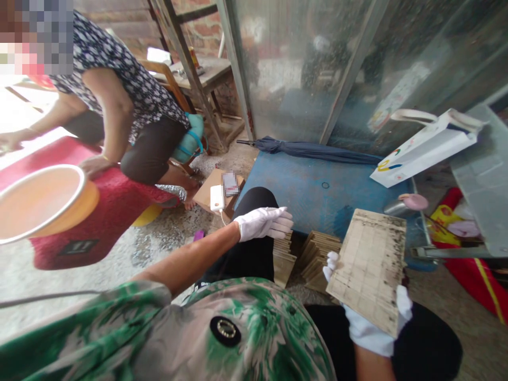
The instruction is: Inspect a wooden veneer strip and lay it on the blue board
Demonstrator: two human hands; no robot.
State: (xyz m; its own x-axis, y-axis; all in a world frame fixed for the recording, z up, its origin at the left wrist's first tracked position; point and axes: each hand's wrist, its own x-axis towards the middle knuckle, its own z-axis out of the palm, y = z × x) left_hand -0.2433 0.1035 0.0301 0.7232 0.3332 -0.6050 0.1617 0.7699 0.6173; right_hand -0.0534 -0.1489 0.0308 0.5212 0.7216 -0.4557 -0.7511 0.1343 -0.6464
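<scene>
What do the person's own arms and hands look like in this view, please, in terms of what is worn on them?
Both hands wear plain white fabric gloves: the left hand and the right hand. The gloves end at the wrists and carry no visible markings. The forearms are bare beyond them. At the left shoulder, a short sleeve in a green, white and grey mottled print shows.

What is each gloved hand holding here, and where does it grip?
The right hand holds a stained board from beneath, fingers at its left and lower edges. The left hand holds nothing; it lies flat over a stack of boards.
</scene>
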